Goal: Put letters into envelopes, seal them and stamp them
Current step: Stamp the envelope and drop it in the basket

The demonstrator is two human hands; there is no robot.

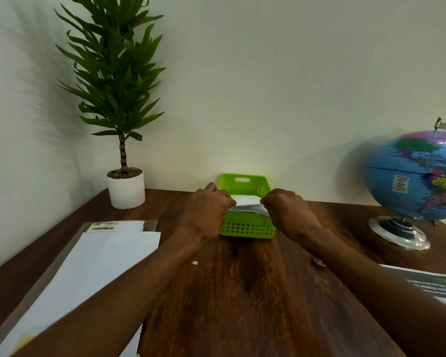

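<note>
Potted plant (125, 188) back left, envelope stack (93, 266) beside it on bench (242, 292). Left hand (206, 210) and right hand (289, 212) each pinch one envelope (246, 203) over green basket (246, 225). Globe (417, 176) far right.

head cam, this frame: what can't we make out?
- Envelope in the green basket: both ends hidden by the left hand and right hand; seal and stamp not visible.
- Printed sheet: cut by right edge, text blurred.
- Barcode label: too small.
- Globe: cut off, blurred.
</note>
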